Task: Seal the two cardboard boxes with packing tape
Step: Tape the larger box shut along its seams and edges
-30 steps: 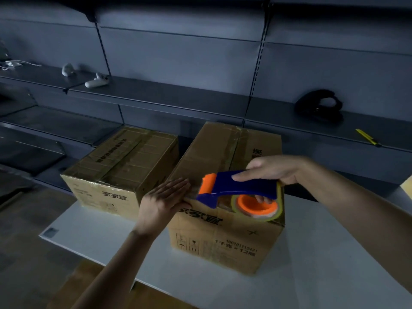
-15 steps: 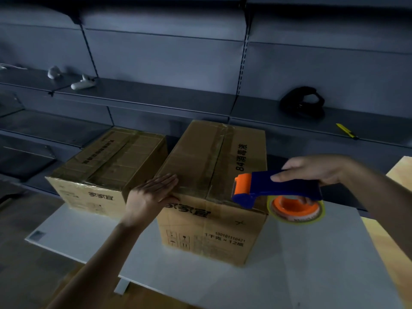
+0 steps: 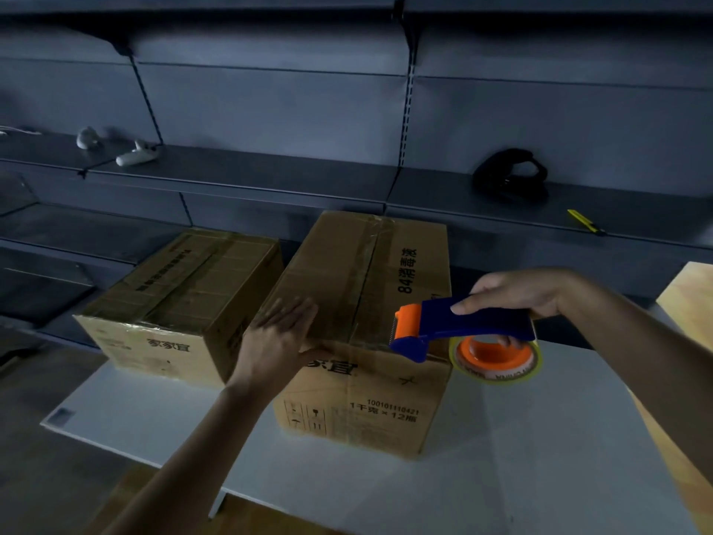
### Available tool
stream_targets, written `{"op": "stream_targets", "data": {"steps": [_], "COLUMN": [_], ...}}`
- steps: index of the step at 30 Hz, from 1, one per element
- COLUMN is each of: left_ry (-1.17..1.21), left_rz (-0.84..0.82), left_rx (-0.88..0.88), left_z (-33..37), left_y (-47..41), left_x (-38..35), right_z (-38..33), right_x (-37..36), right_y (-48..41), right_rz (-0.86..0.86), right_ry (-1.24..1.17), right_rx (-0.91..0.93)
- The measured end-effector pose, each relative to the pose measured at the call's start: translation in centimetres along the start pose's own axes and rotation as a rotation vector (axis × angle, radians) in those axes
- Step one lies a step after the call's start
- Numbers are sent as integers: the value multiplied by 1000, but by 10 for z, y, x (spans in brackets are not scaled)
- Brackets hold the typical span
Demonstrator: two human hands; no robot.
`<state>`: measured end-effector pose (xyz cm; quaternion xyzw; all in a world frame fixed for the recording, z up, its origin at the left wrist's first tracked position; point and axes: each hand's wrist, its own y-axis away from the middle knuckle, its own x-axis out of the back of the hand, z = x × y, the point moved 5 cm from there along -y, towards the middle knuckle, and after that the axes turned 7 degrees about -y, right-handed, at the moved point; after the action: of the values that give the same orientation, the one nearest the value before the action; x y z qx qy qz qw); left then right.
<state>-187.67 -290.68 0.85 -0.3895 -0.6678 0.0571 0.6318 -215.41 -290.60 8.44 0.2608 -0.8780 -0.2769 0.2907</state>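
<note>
Two brown cardboard boxes stand side by side on a white table point(image 3: 540, 457). The left box point(image 3: 181, 299) has glossy tape along its top. The right box point(image 3: 366, 295) is taller and has tape running down its top seam. My left hand point(image 3: 279, 335) lies flat on the near left corner of the right box, fingers straight, a little blurred. My right hand point(image 3: 517, 299) grips the blue handle of a tape dispenser point(image 3: 463, 334) with an orange roller and a yellow-rimmed tape roll. The dispenser hangs at the right box's near right corner.
Grey metal shelves run behind the table. On them lie a black object point(image 3: 511, 175), a yellow utility knife point(image 3: 584, 222) and white devices point(image 3: 135, 156). A wooden surface point(image 3: 686, 299) borders the table on the right.
My right hand has carried the tape dispenser from over the box's near edge rightward to its near right corner. My left hand has stayed on the right box's near left corner.
</note>
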Motion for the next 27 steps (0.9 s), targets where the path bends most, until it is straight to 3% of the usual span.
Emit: {"op": "stream_targets", "data": {"steps": [4, 12, 19, 27], "left_ry": [54, 137, 176, 215], "left_rz": [26, 77, 25, 63], "left_rx": [-161, -158, -189, -158], "left_z": [33, 29, -22, -23], "left_y": [-3, 0, 2, 1], "left_x": [-11, -10, -15, -15], "right_z": [6, 16, -17, -2], "right_x": [3, 6, -20, -21], "right_y": [-3, -7, -30, -16], "right_rz": [12, -41, -73, -85], "right_ry": [41, -8, -40, -55], "right_rx": [-11, 14, 83, 42]}}
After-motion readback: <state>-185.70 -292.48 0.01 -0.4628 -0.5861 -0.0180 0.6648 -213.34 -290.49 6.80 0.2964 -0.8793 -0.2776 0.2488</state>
